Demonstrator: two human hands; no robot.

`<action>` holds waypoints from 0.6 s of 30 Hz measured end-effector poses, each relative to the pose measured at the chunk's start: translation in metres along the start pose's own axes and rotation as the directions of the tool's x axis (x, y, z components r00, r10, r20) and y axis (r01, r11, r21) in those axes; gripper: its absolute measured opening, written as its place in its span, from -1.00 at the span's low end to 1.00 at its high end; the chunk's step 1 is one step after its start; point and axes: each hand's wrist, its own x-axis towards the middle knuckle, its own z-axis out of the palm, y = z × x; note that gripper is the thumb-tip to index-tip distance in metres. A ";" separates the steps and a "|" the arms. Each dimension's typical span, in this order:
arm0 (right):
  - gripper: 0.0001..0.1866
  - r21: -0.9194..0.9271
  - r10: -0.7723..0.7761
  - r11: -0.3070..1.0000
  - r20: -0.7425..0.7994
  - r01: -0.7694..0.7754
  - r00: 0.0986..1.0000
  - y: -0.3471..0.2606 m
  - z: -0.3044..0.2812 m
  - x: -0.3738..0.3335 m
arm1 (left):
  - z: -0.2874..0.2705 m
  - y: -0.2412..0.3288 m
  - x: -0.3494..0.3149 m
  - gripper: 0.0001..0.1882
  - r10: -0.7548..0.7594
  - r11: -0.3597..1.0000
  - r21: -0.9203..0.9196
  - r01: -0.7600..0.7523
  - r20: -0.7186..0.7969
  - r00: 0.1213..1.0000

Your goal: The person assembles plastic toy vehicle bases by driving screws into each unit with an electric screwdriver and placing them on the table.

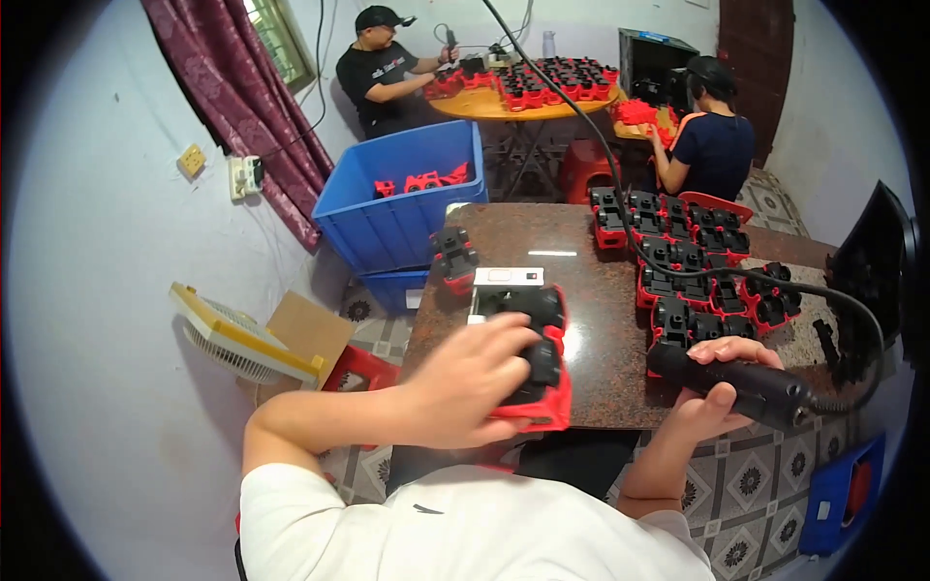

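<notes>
Now | blue bin (402, 230): red parts (436, 181) inside | left grip (473, 380): on toy car (545, 360), clasp unclear | right grip (710, 411): grasping corded tool (760, 389)

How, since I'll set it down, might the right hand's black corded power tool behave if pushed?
The black corded power tool would probably roll, given its rounded shape, though the attached cord may limit or tug it. Its smooth, hard-looking surface suggests stiffness.

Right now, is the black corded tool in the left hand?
No: the right hand holds the black corded tool, while the left hand is on a red-and-black piece.
</notes>
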 end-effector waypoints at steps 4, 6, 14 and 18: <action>-0.37 0.150 0.192 0.969 0.042 -0.196 0.980 0.018 0.023 -0.033 | -0.032 -0.028 -0.052 -0.56 -0.249 0.952 0.137 0.272 -0.163 0.955; -0.37 0.186 0.276 0.938 0.103 -0.291 0.956 0.021 0.041 -0.049 | -0.012 -0.056 -0.083 -0.56 -0.323 0.926 0.141 0.351 -0.187 0.928; -0.44 0.078 0.509 0.826 0.320 -0.558 0.799 0.014 0.068 -0.102 | 0.160 -0.122 -0.156 -0.52 -0.365 0.922 0.136 0.363 -0.012 0.931; -0.45 -0.031 0.492 0.858 0.337 -0.513 0.803 0.019 0.076 -0.113 | 0.173 -0.133 -0.143 -0.48 -0.380 0.908 0.166 0.384 -0.058 0.923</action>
